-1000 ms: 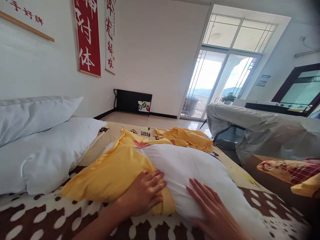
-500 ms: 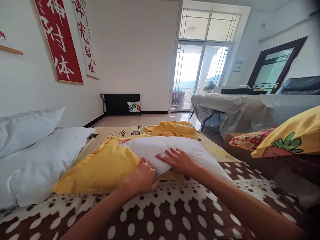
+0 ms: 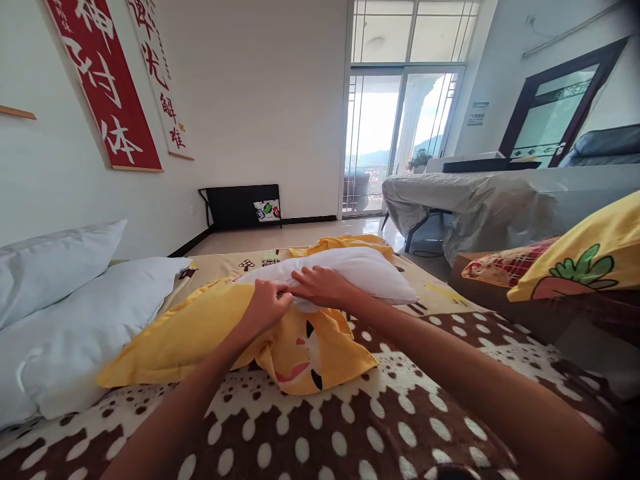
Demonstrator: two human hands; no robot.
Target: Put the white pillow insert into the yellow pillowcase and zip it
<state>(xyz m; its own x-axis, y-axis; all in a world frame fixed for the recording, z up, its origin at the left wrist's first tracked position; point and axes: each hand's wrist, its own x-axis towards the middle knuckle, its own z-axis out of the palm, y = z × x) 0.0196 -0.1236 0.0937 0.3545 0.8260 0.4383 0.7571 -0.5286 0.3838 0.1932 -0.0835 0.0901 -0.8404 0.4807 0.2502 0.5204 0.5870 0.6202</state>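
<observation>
A white pillow (image 3: 370,270) lies on the bed, its left part inside a yellow pillowcase (image 3: 200,327). My left hand (image 3: 269,303) is closed on the pillowcase at its opening, where the white pillow comes out. Right beside it, my right hand (image 3: 317,287) has its fingers curled over the white pillow, its fingertips close to my left hand. A loose flap of the pillowcase with a printed cartoon face (image 3: 310,357) hangs down in front of both hands onto the blanket. The exact grip of the fingertips is partly hidden.
White pillows (image 3: 95,307) are stacked at the left. Another piece of yellow cloth (image 3: 357,243) lies behind the pillow. At the right is a yellow pillow with a carrot print (image 3: 590,267). Under everything spreads a brown and white spotted blanket (image 3: 280,440). A plastic-covered table (image 3: 430,190) stands beyond.
Both hands have moved up and left, closer together. The white pillow's near side has lifted and shifted away, and the pillowcase flap with the face now shows in front.
</observation>
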